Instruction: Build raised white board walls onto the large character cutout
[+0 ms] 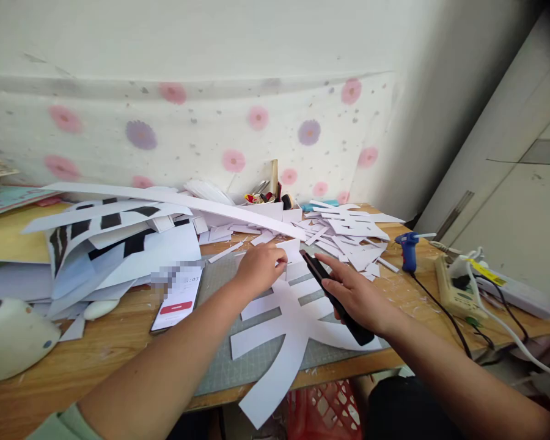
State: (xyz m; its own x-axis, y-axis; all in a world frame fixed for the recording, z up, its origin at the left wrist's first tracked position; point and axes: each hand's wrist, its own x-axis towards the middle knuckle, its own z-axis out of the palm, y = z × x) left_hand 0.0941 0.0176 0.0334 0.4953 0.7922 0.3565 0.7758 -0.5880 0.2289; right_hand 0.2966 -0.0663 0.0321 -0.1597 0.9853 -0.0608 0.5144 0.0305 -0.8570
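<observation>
A large white cut-out shape (296,321) with several strips branching off it lies on the grey cutting mat (215,373), one leg hanging past the table's front edge. At its far end my left hand (260,267) has its fingers curled beside a small white upright piece (289,250); what the fingertips hold, if anything, is hidden. My right hand (355,296) is wrapped round a long black stapler-like tool (337,299), whose tip points away from me and reaches close to the small white piece. The tool is above the right part of the cut-out.
A phone (178,299) and piled paper (151,256) lie left, beside a white spotted object (16,339). White scraps (348,229) heap at the back. A blue glue gun (409,250) and power strip (458,293) with cables stand right. A red basket (323,409) is below the edge.
</observation>
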